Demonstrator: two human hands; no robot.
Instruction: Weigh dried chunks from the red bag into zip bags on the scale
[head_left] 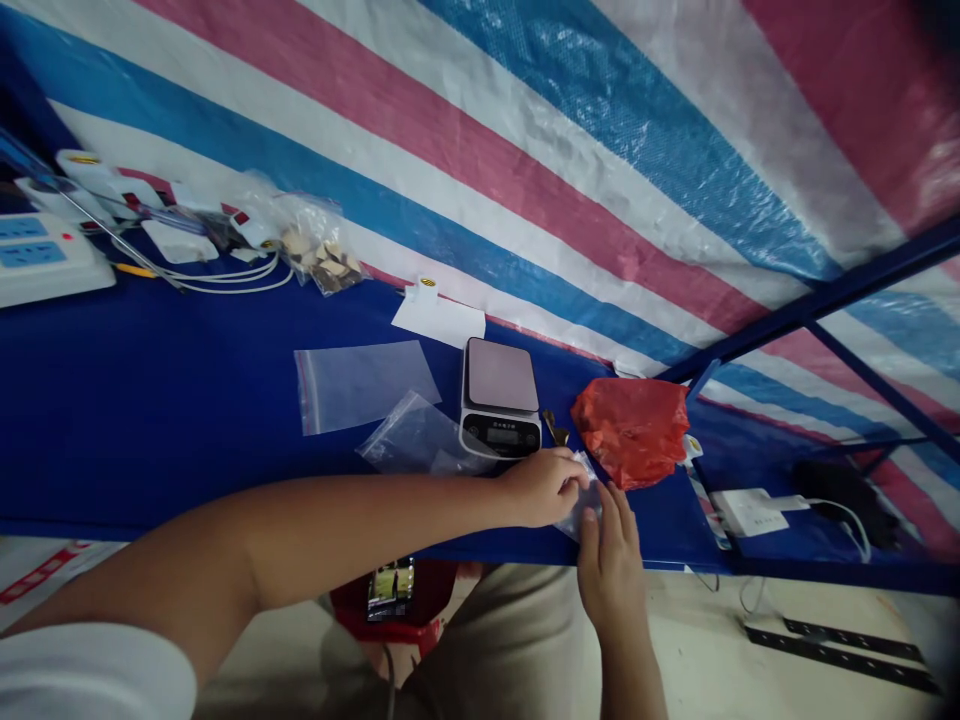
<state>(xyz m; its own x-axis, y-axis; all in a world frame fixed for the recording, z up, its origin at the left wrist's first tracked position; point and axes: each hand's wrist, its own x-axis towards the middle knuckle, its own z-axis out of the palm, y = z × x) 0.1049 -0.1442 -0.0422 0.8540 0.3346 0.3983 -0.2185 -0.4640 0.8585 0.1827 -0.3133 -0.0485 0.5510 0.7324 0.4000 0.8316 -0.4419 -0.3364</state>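
Observation:
A small clear zip bag [583,500] lies near the table's front edge, between my two hands. My left hand [541,488] reaches across from the left, its fingers curled and pinched on the bag's upper part. From below, my right hand [611,555] holds the bag's right side, with thumb and fingers close together. Just behind my left hand stands a digital kitchen scale [502,380] with a bare platform. A few dark brown pieces [555,428] lie right of the scale. What the small bag contains is hard to make out.
Flat clear zip bags [367,385] lie left of the scale, one [420,435] partly under my forearm. A red plastic bag [634,425] sits to the right. At the back left are a bag of brown-and-cream pieces [322,255], cables and a power strip [49,260]. A phone [391,588] rests below the table.

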